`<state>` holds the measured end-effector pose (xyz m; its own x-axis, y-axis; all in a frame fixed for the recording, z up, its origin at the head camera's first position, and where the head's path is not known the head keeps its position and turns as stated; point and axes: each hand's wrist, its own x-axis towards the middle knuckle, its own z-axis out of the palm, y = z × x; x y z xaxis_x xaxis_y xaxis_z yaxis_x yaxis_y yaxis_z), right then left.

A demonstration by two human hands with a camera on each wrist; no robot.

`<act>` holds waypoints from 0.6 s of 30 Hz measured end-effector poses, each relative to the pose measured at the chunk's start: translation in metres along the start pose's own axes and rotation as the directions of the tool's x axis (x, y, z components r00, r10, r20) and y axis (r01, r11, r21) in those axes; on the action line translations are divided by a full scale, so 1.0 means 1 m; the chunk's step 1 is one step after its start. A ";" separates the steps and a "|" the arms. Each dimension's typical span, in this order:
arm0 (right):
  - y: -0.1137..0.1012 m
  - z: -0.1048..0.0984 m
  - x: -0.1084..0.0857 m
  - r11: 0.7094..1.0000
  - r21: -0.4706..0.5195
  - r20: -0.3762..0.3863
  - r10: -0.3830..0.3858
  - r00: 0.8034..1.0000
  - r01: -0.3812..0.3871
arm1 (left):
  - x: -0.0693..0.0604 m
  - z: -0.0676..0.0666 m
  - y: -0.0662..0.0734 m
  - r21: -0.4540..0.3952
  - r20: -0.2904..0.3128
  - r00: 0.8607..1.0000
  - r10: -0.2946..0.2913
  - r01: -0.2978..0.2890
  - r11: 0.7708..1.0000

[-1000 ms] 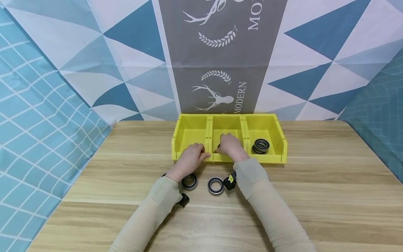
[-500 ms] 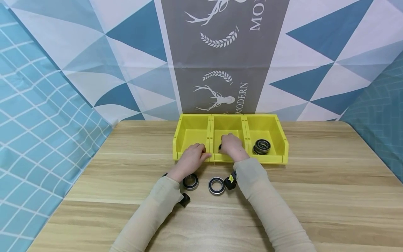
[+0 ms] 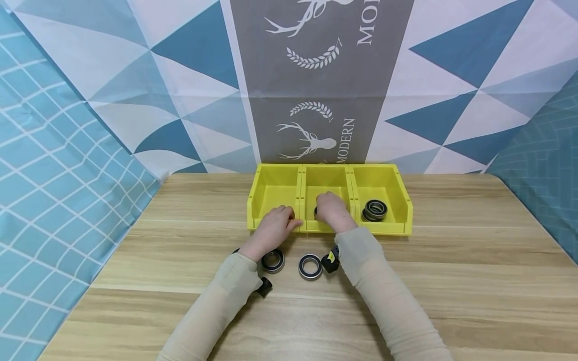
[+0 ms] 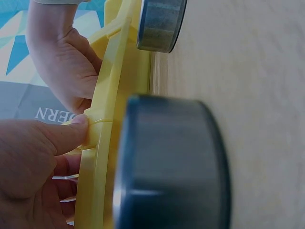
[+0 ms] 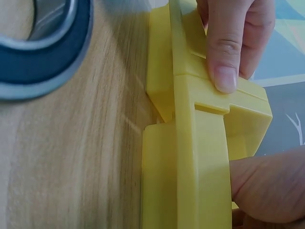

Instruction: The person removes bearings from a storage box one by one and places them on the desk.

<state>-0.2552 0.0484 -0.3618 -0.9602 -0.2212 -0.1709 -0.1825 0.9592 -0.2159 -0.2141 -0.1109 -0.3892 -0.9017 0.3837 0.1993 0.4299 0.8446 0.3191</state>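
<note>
My left hand (image 3: 274, 226) grips the front rim of the yellow bins (image 3: 280, 198) where the left and middle ones meet. In the left wrist view its thumb (image 4: 66, 136) presses on the rim, with the other fingers behind the wall. My right hand (image 3: 332, 209) reaches down into the middle bin, its fingers curled at a ball bearing (image 3: 315, 212). Only a dark edge of that bearing shows; the fingertips are hidden. On the table before the bins lie two more bearings, one (image 3: 273, 261) by my left wrist and one (image 3: 310, 266) by my right.
Two bearings (image 3: 375, 209) lie overlapped in the right bin. The bins stand in a joined row near the back of the wooden table (image 3: 451, 281), before a patterned cloth backdrop (image 3: 316, 80). Black wrist cameras (image 3: 330, 260) sit close to the loose bearings.
Both hands stay almost where they were. A little more of the bearing's dark edge shows beside my right fingers than one second ago, and the head view has shifted slightly.
</note>
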 end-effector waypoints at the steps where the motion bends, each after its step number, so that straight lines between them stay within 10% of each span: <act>1: 0.001 0.000 0.000 1.000 0.002 -0.002 -0.004 1.000 0.004 | 0.000 0.000 0.000 0.000 -0.001 1.000 0.001 -0.001 1.000; 18: 0.007 0.005 -0.003 0.994 0.107 -0.061 -0.002 0.998 0.009 | 0.000 0.000 0.000 -0.002 0.007 1.000 0.003 -0.003 1.000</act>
<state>-0.2525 0.0548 -0.3680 -0.9709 -0.2120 -0.1111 -0.1671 0.9328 -0.3193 -0.2144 -0.1110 -0.3893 -0.9007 0.3889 0.1937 0.4328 0.8425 0.3208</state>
